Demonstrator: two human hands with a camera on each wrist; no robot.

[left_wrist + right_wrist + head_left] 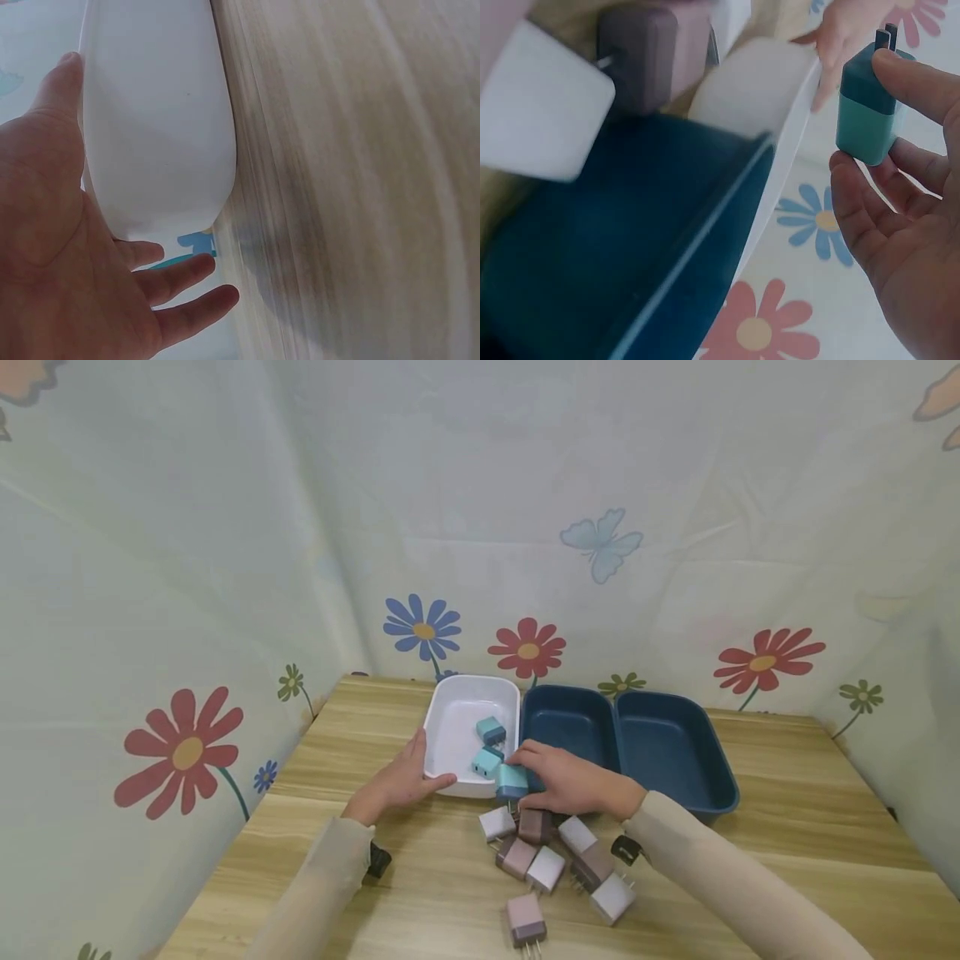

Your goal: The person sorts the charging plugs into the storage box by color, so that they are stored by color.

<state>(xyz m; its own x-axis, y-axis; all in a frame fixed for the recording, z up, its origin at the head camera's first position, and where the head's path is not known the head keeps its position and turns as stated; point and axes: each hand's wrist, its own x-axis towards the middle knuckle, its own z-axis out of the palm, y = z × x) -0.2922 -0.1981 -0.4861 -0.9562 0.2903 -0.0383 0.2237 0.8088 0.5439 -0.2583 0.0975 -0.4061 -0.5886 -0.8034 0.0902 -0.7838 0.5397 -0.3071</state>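
Observation:
My right hand (573,782) pinches a teal and dark blue plug adapter (512,782) over the near right rim of the white bin (450,727). In the right wrist view the right hand (919,217) holds that adapter (866,112) between thumb and fingertips, prongs up. Two more teal adapters (486,763) lie inside the white bin. My left hand (401,777) touches the white bin's near left corner with its fingers extended. The left wrist view shows the left hand (90,240) spread against the outside of the white bin (157,112).
Two joined dark blue bins (663,735) stand right of the white one. Several white, pink and brown adapters (546,870) lie loose on the wooden table (420,902) in front of the bins. A flowered cloth (480,527) hangs behind.

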